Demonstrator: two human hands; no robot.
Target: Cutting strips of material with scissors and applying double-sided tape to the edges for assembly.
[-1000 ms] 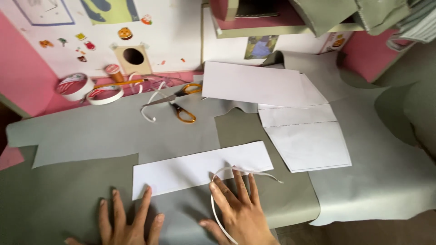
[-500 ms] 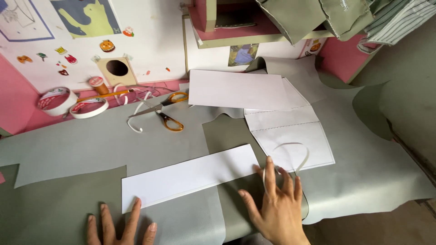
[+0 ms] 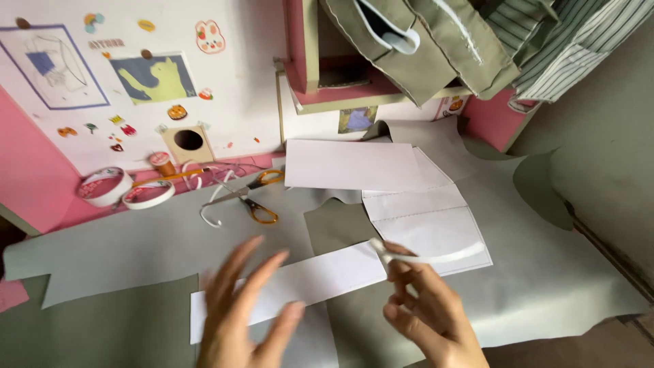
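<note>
My right hand (image 3: 426, 310) is raised above the grey fabric (image 3: 136, 252) and pinches a thin white curved strip (image 3: 436, 257) between thumb and fingertips. My left hand (image 3: 245, 307) hovers blurred, fingers spread, over a long white paper strip (image 3: 320, 276) lying across the fabric. It holds nothing. Larger white paper pieces (image 3: 422, 218) lie just beyond my right hand.
Orange-handled scissors (image 3: 255, 201) and a white cord lie at the fabric's far edge. Two tape rolls (image 3: 126, 191) and a thread spool (image 3: 161, 162) sit on the pink surface at left. A wall with stickers and pictures stands behind. Folded cloth (image 3: 436, 48) hangs over a shelf above.
Both hands have lifted off the fabric. My right hand has picked up the thin white curved strip and holds it in the air; my left hand has risen and is moving.
</note>
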